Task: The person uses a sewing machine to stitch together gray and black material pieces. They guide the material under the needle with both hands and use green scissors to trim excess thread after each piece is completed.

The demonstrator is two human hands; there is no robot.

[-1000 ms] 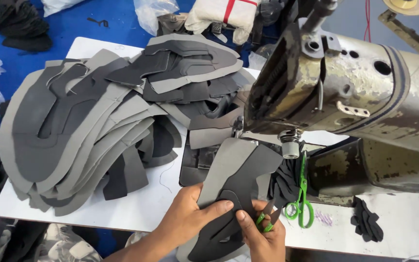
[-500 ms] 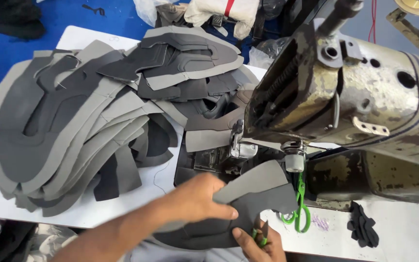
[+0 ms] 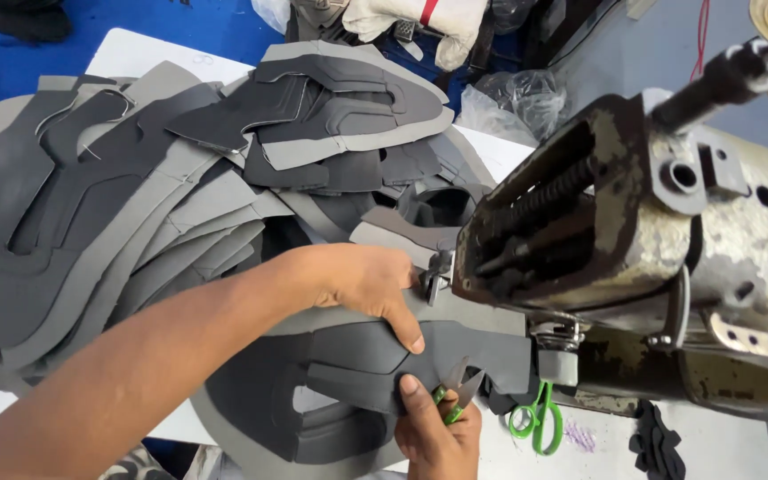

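Note:
My left hand (image 3: 368,283) presses flat on a grey and black shoe upper piece (image 3: 348,369) lying on the white table (image 3: 126,55) under the head of a worn sewing machine (image 3: 642,240). The thumb reaches over the piece's dark panel. My right hand (image 3: 437,431) sits at the bottom edge and holds small green-handled thread snips (image 3: 455,396) with the blades at the piece's near edge. The snips' tips point toward the machine's presser foot area (image 3: 557,342).
A large fanned stack of grey and black cut pieces (image 3: 108,213) covers the left of the table. Green-handled scissors (image 3: 535,422) and small black scraps (image 3: 660,444) lie by the machine base. A white cloth bundle (image 3: 411,22) and plastic bags (image 3: 504,98) sit behind.
The view has moved closer. My left hand has slid forward over the piece toward the machine. The piece has turned from upright to lying across, and the right hand has stayed at its near edge.

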